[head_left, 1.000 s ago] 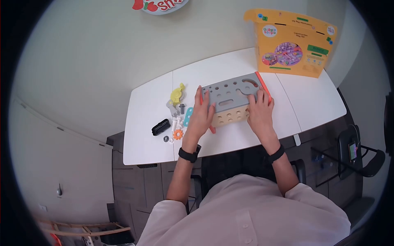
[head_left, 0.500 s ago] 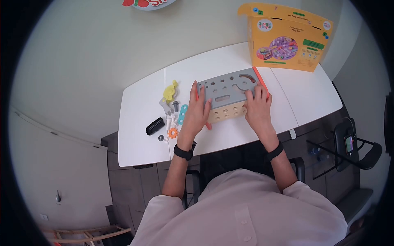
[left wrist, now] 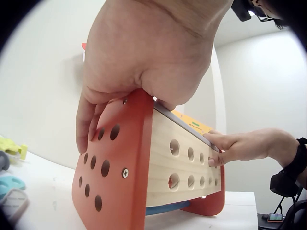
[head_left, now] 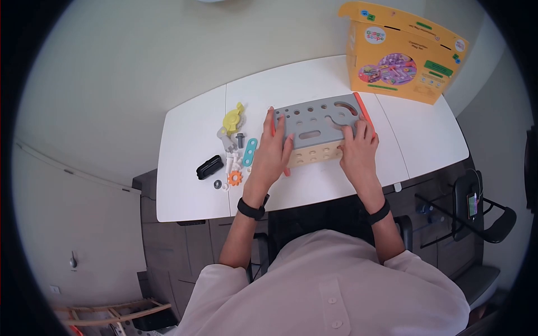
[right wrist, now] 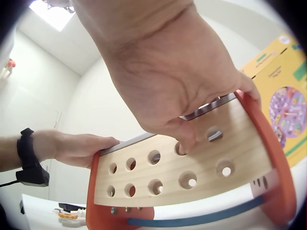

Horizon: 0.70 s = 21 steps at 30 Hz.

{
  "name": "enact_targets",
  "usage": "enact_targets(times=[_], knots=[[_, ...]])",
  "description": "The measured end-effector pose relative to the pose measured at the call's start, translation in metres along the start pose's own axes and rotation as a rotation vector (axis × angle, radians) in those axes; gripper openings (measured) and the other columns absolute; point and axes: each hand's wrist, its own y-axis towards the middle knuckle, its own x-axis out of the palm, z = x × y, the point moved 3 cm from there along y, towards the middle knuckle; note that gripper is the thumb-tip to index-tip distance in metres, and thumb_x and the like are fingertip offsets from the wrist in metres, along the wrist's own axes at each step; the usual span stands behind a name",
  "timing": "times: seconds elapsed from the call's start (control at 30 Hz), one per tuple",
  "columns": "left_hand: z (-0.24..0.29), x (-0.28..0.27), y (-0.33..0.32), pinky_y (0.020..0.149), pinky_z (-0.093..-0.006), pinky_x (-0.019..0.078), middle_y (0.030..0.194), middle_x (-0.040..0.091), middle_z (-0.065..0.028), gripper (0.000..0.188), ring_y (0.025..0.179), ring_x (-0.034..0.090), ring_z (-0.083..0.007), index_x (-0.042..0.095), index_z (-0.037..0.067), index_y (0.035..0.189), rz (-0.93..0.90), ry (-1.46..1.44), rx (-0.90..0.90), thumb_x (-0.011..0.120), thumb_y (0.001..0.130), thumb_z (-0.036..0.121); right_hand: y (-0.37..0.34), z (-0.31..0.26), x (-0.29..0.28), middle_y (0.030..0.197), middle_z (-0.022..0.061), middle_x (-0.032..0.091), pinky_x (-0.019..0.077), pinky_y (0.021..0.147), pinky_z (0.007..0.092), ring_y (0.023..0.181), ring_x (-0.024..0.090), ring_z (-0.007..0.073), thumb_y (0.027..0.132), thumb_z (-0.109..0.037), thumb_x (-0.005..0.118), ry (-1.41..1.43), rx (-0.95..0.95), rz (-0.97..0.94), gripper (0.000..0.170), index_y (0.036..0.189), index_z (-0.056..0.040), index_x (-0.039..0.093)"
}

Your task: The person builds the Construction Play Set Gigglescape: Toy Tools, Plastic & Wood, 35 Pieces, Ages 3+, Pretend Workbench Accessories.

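Observation:
A toy workbench has a grey perforated top (head_left: 322, 124), a pale wooden front panel (left wrist: 184, 165) with round holes, and red end panels (left wrist: 112, 165). My left hand (head_left: 270, 157) grips its left end; in the left wrist view the fingers reach down the red panel's outer face from the hand (left wrist: 144, 52). At the right part, my right hand (head_left: 360, 157) lays its fingers on the top, and in the right wrist view the thumb of this hand (right wrist: 168, 72) presses at a hole in the front panel (right wrist: 144, 177). A blue bar (right wrist: 192, 221) runs low between the end panels.
Left of the workbench lie a yellow piece (head_left: 232, 120), a grey bolt (head_left: 240, 140), a teal strip (head_left: 250, 152), an orange gear (head_left: 235, 178), several white pieces and a black case (head_left: 210, 167). An orange-yellow box (head_left: 403, 61) stands at the table's back right.
The head view has shifted slightly. Both hands keep their places on the workbench, which shows no clear movement on the table.

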Motion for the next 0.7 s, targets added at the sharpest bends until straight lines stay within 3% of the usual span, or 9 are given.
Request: enact_targets(times=[0.37, 0.47, 0.57, 0.63, 0.7], knots=[[-0.012, 0.003, 0.001, 0.111, -0.0441, 0.0426, 0.164, 0.020, -0.0253, 0.051, 0.140, 0.045, -0.0453, 0.044, -0.005, 0.147, 0.033, 0.074, 0.035, 0.048, 0.106, 0.025, 0.006, 0.004, -0.012, 0.131, 0.0175, 0.044, 0.0408, 0.097, 0.0510, 0.134, 0.041, 0.0356, 0.077, -0.010, 0.079, 0.010, 0.011, -0.098, 0.049, 0.119, -0.0057, 0.054], [-0.018, -0.010, 0.000, 0.113, -0.0419, 0.0401, 0.165, 0.021, -0.0234, 0.052, 0.141, 0.044, -0.0426, 0.046, -0.003, 0.147, -0.029, 0.009, 0.067, 0.051, 0.106, 0.028, 0.010, 0.010, -0.022, 0.132, 0.0166, 0.044, 0.0446, 0.093, 0.0498, 0.132, 0.042, 0.0358, 0.077, -0.007, 0.080, 0.144, 0.032, -0.144, 0.052, 0.121, -0.0065, 0.054], [-0.032, -0.036, -0.005, 0.114, -0.0411, 0.0383, 0.163, 0.031, -0.0206, 0.052, 0.142, 0.044, -0.0387, 0.048, -0.001, 0.147, -0.028, -0.082, 0.027, 0.055, 0.105, 0.029, 0.012, 0.020, -0.028, 0.131, 0.0167, 0.047, 0.0479, 0.091, 0.0505, 0.127, 0.047, 0.0370, 0.077, -0.001, 0.078, 0.249, -0.035, -0.111, 0.050, 0.120, -0.0077, 0.055], [-0.057, -0.058, -0.010, 0.110, -0.0425, 0.0423, 0.154, 0.046, -0.0164, 0.047, 0.136, 0.050, -0.0348, 0.053, 0.002, 0.144, 0.078, 0.021, -0.053, 0.058, 0.104, 0.026, 0.015, 0.025, -0.034, 0.126, 0.0169, 0.053, 0.0496, 0.092, 0.0489, 0.122, 0.051, 0.0379, 0.077, 0.002, 0.076, 0.307, -0.102, -0.080, 0.046, 0.117, -0.0076, 0.057], [-0.060, -0.082, -0.017, 0.102, -0.0385, 0.0485, 0.136, 0.059, -0.0197, 0.039, 0.124, 0.059, -0.0345, 0.060, -0.002, 0.134, 0.170, 0.011, -0.133, 0.061, 0.102, 0.021, 0.018, 0.028, -0.038, 0.123, 0.0167, 0.055, 0.0502, 0.092, 0.0480, 0.121, 0.053, 0.0379, 0.077, 0.003, 0.075, 0.321, -0.115, -0.070, 0.044, 0.116, -0.0075, 0.057]])
